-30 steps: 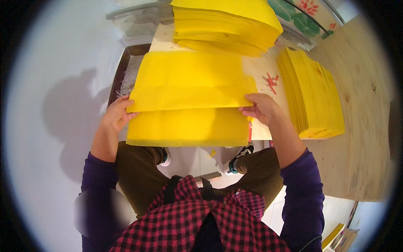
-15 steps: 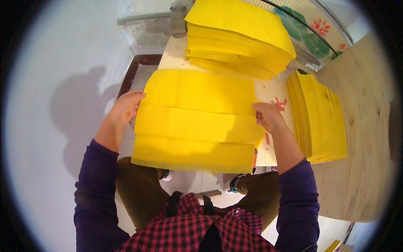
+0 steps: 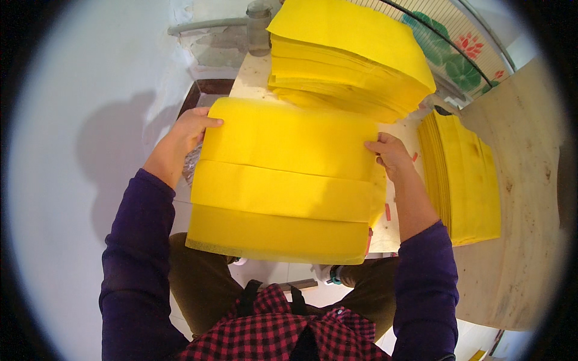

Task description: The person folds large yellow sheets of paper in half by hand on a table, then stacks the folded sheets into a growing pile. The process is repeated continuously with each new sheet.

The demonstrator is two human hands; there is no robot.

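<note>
A wide yellow felt-like sheet (image 3: 280, 192) with two crosswise folds or layered edges spans the space between my hands. My left hand (image 3: 192, 127) pinches its far left edge, thumb on top. At the far right edge, my right hand (image 3: 391, 153) is closed on the sheet between thumb and fingers. The sheet's near edge hangs over the front of the table, above my knees. Just beyond it lies a tall stack of yellow sheets (image 3: 355, 66). To the right of my right hand stands another bundle of folded yellow sheets (image 3: 466, 180).
Small red scraps (image 3: 388, 212) lie on the pale wooden tabletop (image 3: 386, 239). A clear jar (image 3: 258, 36) stands at the back left, near the white wall (image 3: 72, 180). A large plywood panel (image 3: 518, 192) borders the right side. Beyond the stack is a screen with painted leaves (image 3: 457, 69).
Both hands have moved slightly farther away along the sheet's side edges. The upper fold has slid nearer to me, and the sheet's near edge hangs a little lower.
</note>
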